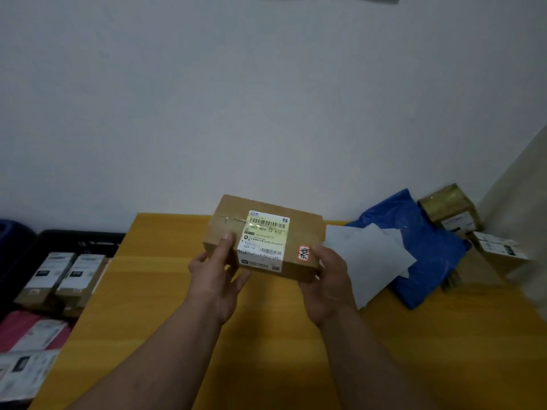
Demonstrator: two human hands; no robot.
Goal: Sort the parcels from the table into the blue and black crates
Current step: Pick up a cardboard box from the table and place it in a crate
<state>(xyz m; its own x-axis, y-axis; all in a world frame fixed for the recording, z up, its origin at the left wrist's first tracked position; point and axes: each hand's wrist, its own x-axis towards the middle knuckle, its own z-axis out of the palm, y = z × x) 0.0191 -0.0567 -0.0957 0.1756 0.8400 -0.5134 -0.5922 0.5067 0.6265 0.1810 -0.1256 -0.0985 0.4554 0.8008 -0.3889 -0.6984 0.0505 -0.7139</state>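
- Above the yellow wooden surface (165, 291), you hold a brown cardboard parcel (302, 232) in mid-air with both hands, its white shipping label (263, 238) facing up towards you.
- Your left hand (216, 279) grips the parcel's near left corner, thumb pressed on top beside the label; your right hand (328, 282) cups the near right corner, fingers wrapped under it just below a small red-edged sticker (304, 253).
- Both grips sit on the near edge only, so the far end hangs unsupported. If the contents are heavy or shift, the parcel may tip away from you and drop onto the surface.
- The sorting mark may be that sticker or the label; the writing is too blurred to tell. Misread it and the parcel goes in the wrong crate.
- The black crate (83, 238) sits low at your left, already holding two long boxes (62, 276) side by side. Drop the parcel carelessly and it may land crooked on them or catch the rim.
- A dark blue shape (11, 232) at the far left may be the blue crate, but you cannot be sure from this view.
- On your right, a blue poly mailer (429, 232) lies under a grey envelope (364, 255), with more cardboard boxes (450, 211) stacked behind near the corner. A wide swing could knock that loose pile.
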